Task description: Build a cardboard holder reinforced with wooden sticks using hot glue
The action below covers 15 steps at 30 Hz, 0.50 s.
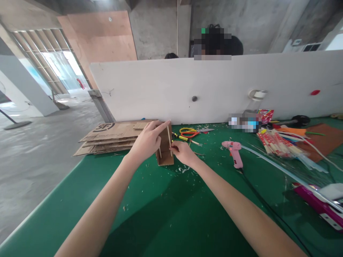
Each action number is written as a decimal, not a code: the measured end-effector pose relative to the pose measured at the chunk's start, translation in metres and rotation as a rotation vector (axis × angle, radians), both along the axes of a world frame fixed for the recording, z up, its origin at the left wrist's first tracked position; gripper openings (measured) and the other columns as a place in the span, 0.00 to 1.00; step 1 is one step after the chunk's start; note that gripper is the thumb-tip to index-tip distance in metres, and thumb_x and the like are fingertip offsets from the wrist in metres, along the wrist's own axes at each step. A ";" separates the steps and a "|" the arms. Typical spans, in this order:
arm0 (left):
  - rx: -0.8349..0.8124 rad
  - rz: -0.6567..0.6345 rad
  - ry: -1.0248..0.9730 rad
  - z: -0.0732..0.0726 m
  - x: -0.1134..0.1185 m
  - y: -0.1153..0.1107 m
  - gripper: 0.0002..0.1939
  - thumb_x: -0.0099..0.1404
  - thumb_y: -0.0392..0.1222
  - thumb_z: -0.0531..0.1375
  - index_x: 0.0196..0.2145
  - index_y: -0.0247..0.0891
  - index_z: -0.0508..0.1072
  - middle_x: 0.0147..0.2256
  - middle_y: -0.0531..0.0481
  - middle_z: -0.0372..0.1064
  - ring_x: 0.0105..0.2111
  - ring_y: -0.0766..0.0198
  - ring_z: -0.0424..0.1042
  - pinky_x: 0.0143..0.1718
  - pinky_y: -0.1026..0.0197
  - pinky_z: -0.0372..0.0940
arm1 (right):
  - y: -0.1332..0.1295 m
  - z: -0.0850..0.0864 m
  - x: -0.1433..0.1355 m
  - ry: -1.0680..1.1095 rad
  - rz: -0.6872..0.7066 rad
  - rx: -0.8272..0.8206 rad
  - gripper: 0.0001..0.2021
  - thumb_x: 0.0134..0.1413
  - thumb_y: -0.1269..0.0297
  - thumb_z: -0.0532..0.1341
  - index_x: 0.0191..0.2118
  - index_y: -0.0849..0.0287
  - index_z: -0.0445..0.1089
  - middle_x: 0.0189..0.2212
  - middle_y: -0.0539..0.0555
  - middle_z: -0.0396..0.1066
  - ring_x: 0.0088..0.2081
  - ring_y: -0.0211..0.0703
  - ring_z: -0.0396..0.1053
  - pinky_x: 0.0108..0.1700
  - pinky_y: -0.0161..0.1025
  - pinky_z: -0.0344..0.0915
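A small open cardboard box (166, 160) stands upright on the green table, with thin pale sticks inside. My left hand (147, 141) holds its upper left part, thumb lowered and index finger stretched to the top of one wooden stick (169, 137). At the box's right edge, my right hand (184, 153) is closed in a pinch, fingertips at the lower part of that stick. A second stick (160, 152) shows along the left inner side. My left hand hides part of the box's top and back.
Flattened cardboard (107, 134) is stacked at the left. Behind the hands lie scissors (197, 132) and a yellow-black tool (180, 137). A pink glue gun (235, 153) with its cord, packaged sticks (276, 142) and a magenta object (316, 205) are right. A white partition (160, 91) borders the table.
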<state>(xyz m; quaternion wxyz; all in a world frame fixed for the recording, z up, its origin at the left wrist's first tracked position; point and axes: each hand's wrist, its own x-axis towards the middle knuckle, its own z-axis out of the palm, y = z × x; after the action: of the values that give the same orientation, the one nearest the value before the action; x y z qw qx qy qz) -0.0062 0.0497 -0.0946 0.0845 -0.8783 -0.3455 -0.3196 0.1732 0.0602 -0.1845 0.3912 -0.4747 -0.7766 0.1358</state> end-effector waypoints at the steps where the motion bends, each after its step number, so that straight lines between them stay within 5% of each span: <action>1: 0.003 0.000 0.002 0.000 0.000 0.000 0.34 0.59 0.23 0.46 0.61 0.43 0.58 0.53 0.43 0.61 0.54 0.57 0.61 0.55 0.51 0.61 | 0.000 -0.001 0.000 0.003 -0.003 -0.006 0.06 0.54 0.72 0.58 0.28 0.59 0.67 0.24 0.50 0.68 0.28 0.38 0.64 0.35 0.33 0.57; 15: 0.004 0.014 0.005 -0.001 -0.005 0.003 0.32 0.60 0.24 0.47 0.59 0.43 0.61 0.53 0.44 0.61 0.54 0.56 0.61 0.54 0.51 0.62 | -0.002 -0.004 0.002 0.046 0.001 -0.066 0.05 0.56 0.69 0.57 0.30 0.59 0.69 0.25 0.50 0.71 0.26 0.37 0.66 0.32 0.33 0.57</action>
<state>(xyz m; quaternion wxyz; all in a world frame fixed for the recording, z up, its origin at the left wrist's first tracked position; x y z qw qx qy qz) -0.0111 0.0523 -0.0955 0.0892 -0.8765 -0.3507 -0.3174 0.1749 0.0581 -0.1890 0.3930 -0.4837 -0.7628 0.1725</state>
